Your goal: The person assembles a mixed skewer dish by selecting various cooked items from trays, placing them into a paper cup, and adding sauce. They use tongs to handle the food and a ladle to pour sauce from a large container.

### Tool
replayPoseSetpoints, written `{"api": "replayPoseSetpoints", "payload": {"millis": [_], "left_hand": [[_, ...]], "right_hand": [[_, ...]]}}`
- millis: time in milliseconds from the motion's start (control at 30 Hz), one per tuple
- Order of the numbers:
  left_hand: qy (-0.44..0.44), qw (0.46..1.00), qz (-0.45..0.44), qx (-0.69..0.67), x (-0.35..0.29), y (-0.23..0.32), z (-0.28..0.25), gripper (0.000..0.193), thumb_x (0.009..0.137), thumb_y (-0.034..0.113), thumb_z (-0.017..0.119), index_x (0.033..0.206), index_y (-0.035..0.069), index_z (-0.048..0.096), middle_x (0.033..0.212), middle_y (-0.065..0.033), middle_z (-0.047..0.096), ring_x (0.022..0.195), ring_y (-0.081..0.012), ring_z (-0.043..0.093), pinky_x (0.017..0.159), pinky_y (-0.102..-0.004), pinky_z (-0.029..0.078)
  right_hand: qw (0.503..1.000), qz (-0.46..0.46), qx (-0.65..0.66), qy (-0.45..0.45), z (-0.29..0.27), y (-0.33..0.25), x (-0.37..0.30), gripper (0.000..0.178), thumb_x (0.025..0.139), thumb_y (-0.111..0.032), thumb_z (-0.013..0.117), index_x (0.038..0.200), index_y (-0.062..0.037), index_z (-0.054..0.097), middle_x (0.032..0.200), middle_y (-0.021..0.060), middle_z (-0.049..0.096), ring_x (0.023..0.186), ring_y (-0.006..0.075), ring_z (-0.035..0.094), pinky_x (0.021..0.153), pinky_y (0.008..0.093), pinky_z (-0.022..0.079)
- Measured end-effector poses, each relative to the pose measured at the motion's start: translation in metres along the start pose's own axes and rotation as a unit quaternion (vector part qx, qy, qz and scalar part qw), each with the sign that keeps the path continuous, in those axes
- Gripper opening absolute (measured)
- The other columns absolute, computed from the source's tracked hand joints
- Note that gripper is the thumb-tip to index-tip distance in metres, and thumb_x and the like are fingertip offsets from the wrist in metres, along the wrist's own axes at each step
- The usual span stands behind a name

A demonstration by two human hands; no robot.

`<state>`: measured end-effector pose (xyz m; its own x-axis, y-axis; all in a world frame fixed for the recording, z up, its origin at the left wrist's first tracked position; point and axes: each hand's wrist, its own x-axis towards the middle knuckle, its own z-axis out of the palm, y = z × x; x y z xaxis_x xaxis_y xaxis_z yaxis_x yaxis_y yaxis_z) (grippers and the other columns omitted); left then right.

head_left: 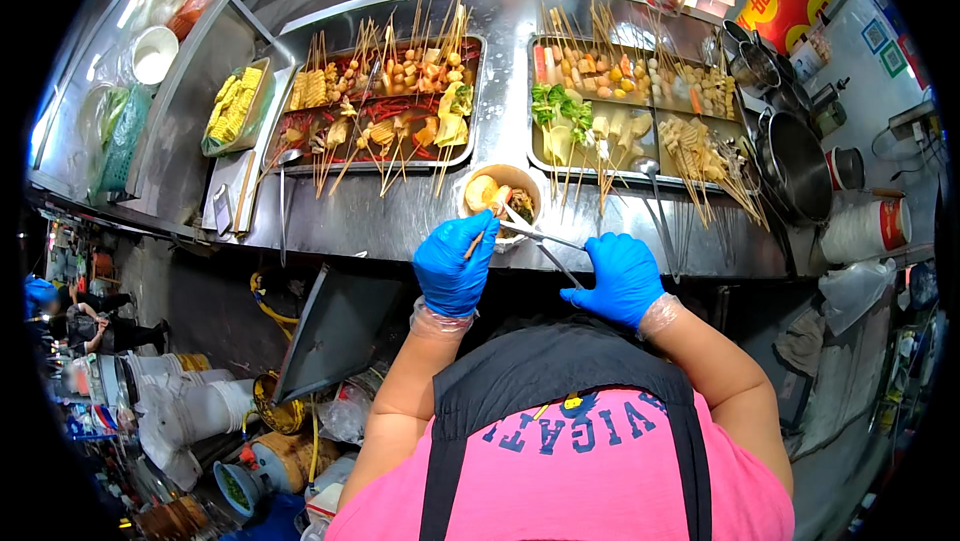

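A paper bowl with a pale rim stands on the steel counter in front of me, holding a round yellowish piece, an orange-pink piece and darker food. My left hand, in a blue glove, is closed around a thin wooden skewer at the bowl's near left side. From the right, my gloved right hand grips metal scissors, whose crossing arms reach over the bowl. Their tips are at the food near the skewer's upper end; whether they pinch a piece I cannot tell.
Behind the bowl are two divided steel trays of skewered food, the left tray with red broth, the right tray with paler broth. Ladles rest at them. Yellow skewers fill a tub at left; dark pots stand right. People stand across the counter.
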<state>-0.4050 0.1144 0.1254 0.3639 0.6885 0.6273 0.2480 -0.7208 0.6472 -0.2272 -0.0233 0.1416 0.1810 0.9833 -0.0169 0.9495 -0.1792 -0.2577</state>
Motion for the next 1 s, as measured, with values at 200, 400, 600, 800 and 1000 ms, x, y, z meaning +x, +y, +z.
{"api": "replayPoseSetpoints", "payload": {"millis": [200, 400, 600, 800, 1000], "left_hand": [[-0.01, 0.999, 0.036, -0.016, 0.003, 0.004, 0.009, 0.028, 0.071, 0.008, 0.07, 0.098, 0.008, 0.063, 0.083, -0.0084, 0.06, 0.07, -0.0224, 0.058, 0.063, -0.0299, 0.047], [-0.109, 0.992, 0.054, 0.037, 0.055, -0.056, -0.005, 0.045, 0.076, 0.003, 0.059, 0.12, 0.008, 0.054, 0.105, -0.0092, 0.056, 0.095, -0.0224, 0.052, 0.086, -0.0329, 0.041], [-0.226, 0.963, 0.135, 0.063, 0.076, -0.047, 0.001, 0.035, 0.08, 0.023, 0.06, 0.114, 0.013, 0.059, 0.094, -0.0118, 0.057, 0.085, -0.0288, 0.054, 0.079, -0.036, 0.044], [-0.319, 0.942, 0.094, 0.049, 0.091, -0.007, -0.025, 0.026, 0.078, 0.02, 0.067, 0.101, 0.009, 0.064, 0.078, -0.0067, 0.061, 0.067, -0.0187, 0.058, 0.061, -0.027, 0.046], [-0.441, 0.881, -0.039, -0.167, 0.097, 0.028, -0.029, 0.033, 0.077, 0.014, 0.068, 0.108, 0.006, 0.062, 0.086, -0.0045, 0.065, 0.069, -0.0127, 0.061, 0.062, -0.0243, 0.048]], "right_hand": [[1.0, 0.009, -0.003, 0.012, 0.01, 0.005, 0.003, 0.046, 0.062, -0.047, 0.072, 0.079, -0.0062, 0.056, 0.073, 0.0137, 0.056, 0.071, 0.0298, 0.057, 0.061, 0.0405, 0.045], [0.998, 0.029, 0.006, 0.049, 0.023, 0.015, -0.008, 0.047, 0.063, -0.047, 0.072, 0.078, -0.0059, 0.056, 0.073, 0.0136, 0.056, 0.066, 0.0302, 0.057, 0.059, 0.0402, 0.045], [0.999, 0.037, 0.015, 0.037, 0.021, 0.016, -0.013, 0.051, 0.062, -0.05, 0.071, 0.079, -0.005, 0.056, 0.072, 0.0141, 0.056, 0.064, 0.0305, 0.056, 0.058, 0.0407, 0.044], [0.999, 0.026, 0.025, 0.005, 0.0, -0.002, -0.006, 0.052, 0.061, -0.05, 0.072, 0.083, -0.0055, 0.057, 0.077, 0.0133, 0.057, 0.072, 0.0296, 0.057, 0.062, 0.0404, 0.045], [0.999, 0.026, 0.009, 0.042, -0.006, -0.01, 0.008, 0.051, 0.062, -0.05, 0.071, 0.081, -0.0053, 0.055, 0.076, 0.0142, 0.056, 0.071, 0.0298, 0.057, 0.06, 0.0401, 0.045]]}}
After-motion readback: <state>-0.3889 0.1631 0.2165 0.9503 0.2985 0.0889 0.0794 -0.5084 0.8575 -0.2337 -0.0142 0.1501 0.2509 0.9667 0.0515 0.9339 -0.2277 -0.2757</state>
